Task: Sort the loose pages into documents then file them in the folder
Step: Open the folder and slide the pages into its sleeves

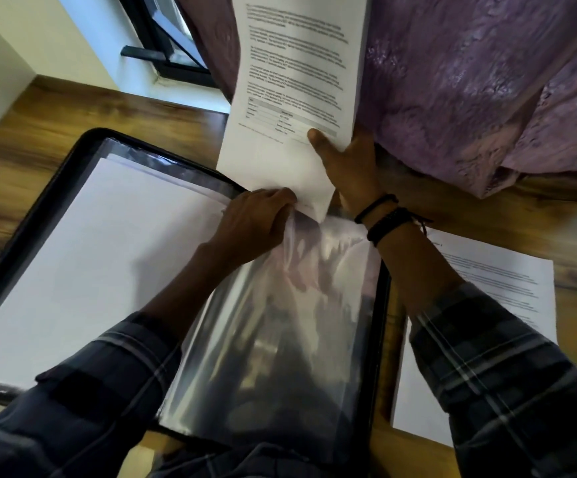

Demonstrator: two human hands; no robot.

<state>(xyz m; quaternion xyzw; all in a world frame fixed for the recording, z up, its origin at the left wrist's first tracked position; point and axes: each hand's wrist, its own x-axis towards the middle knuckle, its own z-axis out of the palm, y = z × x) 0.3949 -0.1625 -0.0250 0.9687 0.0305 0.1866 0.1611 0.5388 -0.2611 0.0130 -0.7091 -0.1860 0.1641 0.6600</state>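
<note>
The folder (56,174) lies open on the wooden bench (539,215), white pages already in its left sleeve. The right hand (349,170) grips a printed document (290,81), thumb on top, its lower edge entering the clear sleeve (280,322). The left hand (256,219) pinches that sleeve's mouth, fingers pressed together.

Lots of white paper, black folder, brown wood and one purple curtain

The held pages (294,81) are white with grey-black print and a small grey-shaded table near the bottom, the folder (56,188) has a black rim with clear glossy sleeves (280,322) that reflect silvery grey (the left sleeve shows plain white paper), and the tabletop (21,143) is warm brown wood with darker streaky grain. The curtain (470,81) along the far edge is mauve-purple with a shiny textured pattern. Both sleeves (508,370) are dark navy-grey plaid with pale lines, black bands (383,215) sit on the right wrist, and the window frame (163,53) is black against cream walls.
</note>
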